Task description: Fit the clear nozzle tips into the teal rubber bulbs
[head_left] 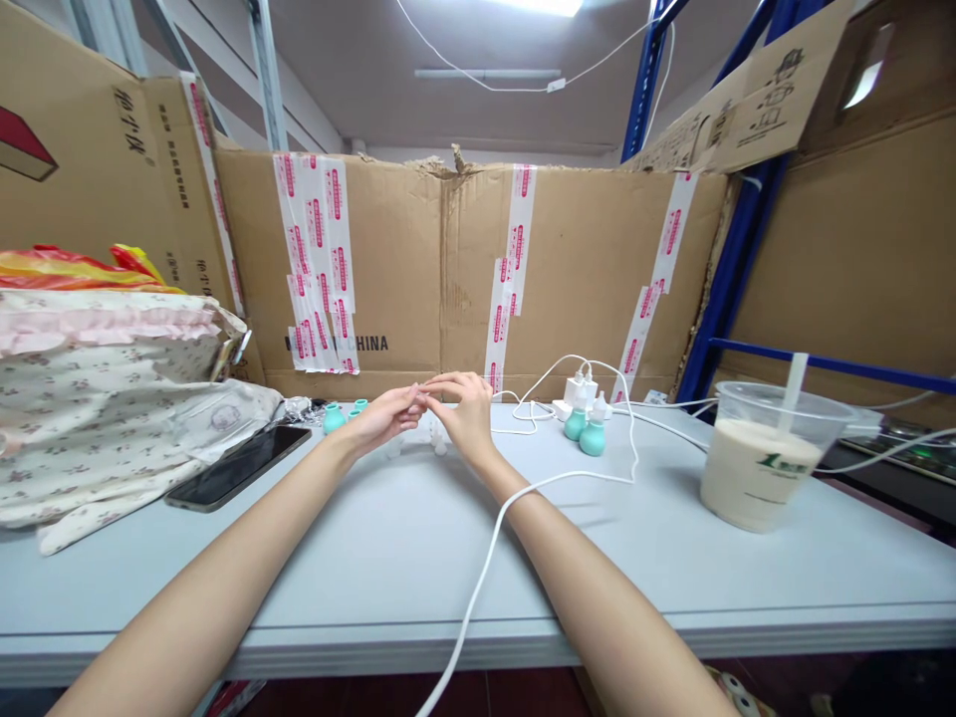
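Both hands meet over the far middle of the grey table (388,558). My left hand (386,416) is turned palm up, its fingers pinched together at the tips. My right hand (464,408) arches over from the other side, its fingertips touching those of the left. Whatever they hold between them is too small or hidden to make out. Small translucent white pieces (439,446) lie below the hands. Left of my left hand are several small teal bulbs (334,418), partly covered by it. Two teal bulbs with clear nozzle tips (593,436) stand to the right.
A white cable (493,538) runs across my right forearm to a charger plug (581,388). A plastic cup of milky drink with a straw (758,468) stands at right. At left lie a phone (239,468) and a floral cloth (112,418). Cardboard (403,259) walls the back.
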### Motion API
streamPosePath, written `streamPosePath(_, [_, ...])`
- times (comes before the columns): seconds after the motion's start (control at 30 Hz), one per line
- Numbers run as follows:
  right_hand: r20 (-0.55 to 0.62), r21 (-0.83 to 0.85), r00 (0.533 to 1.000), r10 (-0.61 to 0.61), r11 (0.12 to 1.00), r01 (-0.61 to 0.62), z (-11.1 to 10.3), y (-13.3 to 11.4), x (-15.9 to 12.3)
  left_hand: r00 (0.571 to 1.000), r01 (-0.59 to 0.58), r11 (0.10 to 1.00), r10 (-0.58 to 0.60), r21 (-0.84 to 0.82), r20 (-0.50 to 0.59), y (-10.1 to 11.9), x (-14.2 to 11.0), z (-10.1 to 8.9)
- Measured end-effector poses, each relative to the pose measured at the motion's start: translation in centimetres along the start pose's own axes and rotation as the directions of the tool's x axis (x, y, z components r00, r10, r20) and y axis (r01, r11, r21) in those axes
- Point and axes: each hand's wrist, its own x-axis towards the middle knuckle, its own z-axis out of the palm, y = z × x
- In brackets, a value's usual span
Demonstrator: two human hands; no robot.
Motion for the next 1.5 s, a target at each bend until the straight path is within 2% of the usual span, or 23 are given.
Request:
streamPosePath(0.2, [-0.020, 0.032, 1.000, 0.001, 0.999, 0.000, -0.1, 0.0, 0.0, 1.000, 0.005, 1.000, -0.005, 0.014, 0.010, -0.1, 0.2, -0.1])
streamPosePath(0.47, [-0.028, 0.029, 0.999, -0.027, 0.999, 0.028, -0.2, 0.0, 0.1, 0.999, 0.049, 0.991, -0.047, -0.126, 0.017, 0.5, -0.2, 0.0])
streamPosePath(0.97, [-0.017, 0.029, 1.000, -0.002, 1.000, 0.003, -0.5, 0.1, 0.0, 0.997, -0.067, 0.998, 0.067, 0.011, 0.026, 0.8, -0.1, -0.1])
streamPosePath(1.23, [-0.058, 0.071, 0.996, 0.071, 0.995, -0.067, -0.6, 0.6, 0.2, 0.997, -0.057, 0.997, 0.060, 0.052, -0.058, 0.6, 0.0, -0.7])
streamPosePath(1.5, [0.015, 0.126, 0.998, 0.061, 0.990, -0.063, -0.1, 1.0, 0.0, 0.981, -0.165, 0.979, 0.175, 0.119, -0.085, 0.6, 0.3, -2.0])
